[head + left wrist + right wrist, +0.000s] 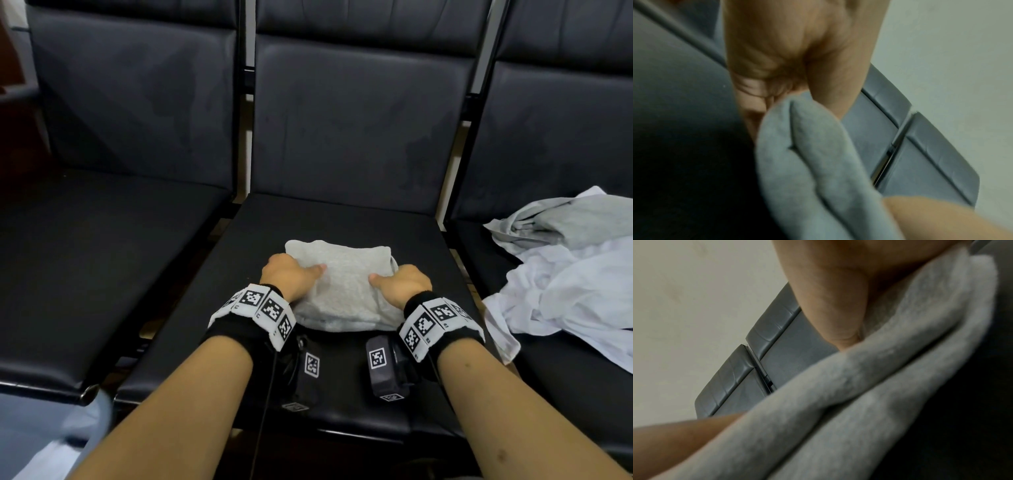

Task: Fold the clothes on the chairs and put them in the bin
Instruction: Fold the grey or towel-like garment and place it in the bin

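A folded light grey garment [342,284] lies on the seat of the middle black chair [342,212]. My left hand [291,275] grips its left edge, thumb on top and fingers tucked under. My right hand [399,282] grips the right edge the same way. In the left wrist view the curled left hand [797,65] holds the thick stacked folds of the grey garment [818,162]. The right wrist view shows the right hand [838,296] with its thumb pressed on the grey garment [859,394]. No bin is in view.
A loose heap of a grey garment [565,219] and a white garment [561,294] lies on the right chair's seat. The left chair [102,222] has a bare black seat. Something pale blue [51,442] shows at the bottom left, too blurred to identify.
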`<action>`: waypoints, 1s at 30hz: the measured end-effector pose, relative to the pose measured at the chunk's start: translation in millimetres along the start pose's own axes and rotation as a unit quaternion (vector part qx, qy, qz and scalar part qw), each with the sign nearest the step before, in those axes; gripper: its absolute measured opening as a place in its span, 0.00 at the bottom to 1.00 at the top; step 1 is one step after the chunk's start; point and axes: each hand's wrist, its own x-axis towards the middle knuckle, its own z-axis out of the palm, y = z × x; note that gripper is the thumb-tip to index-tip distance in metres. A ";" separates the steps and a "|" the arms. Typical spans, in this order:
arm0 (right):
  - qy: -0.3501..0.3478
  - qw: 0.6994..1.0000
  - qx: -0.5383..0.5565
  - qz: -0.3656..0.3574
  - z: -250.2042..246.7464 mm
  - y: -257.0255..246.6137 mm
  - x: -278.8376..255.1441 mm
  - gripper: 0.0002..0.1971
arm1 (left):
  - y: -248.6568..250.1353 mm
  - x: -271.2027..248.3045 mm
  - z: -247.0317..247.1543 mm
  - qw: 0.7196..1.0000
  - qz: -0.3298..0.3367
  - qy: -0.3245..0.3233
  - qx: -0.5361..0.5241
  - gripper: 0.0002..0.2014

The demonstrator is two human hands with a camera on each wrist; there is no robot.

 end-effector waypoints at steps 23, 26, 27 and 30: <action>0.052 0.994 0.089 -0.044 3.0 12.8 7.6 0.19 | -7.9 4.6 7.3 0.996 0.027 0.016 0.078 0.26; 0.048 0.993 0.086 -0.068 3.9 11.7 5.6 0.15 | -9.7 6.1 5.2 0.996 0.031 0.023 0.082 0.27; 0.046 0.992 0.090 -0.070 4.4 10.6 5.0 0.15 | -10.9 7.1 4.1 0.996 0.031 0.024 0.079 0.28; 0.042 0.994 0.068 -0.071 6.6 6.4 5.1 0.16 | -12.9 8.3 -0.5 0.997 0.032 0.020 0.063 0.29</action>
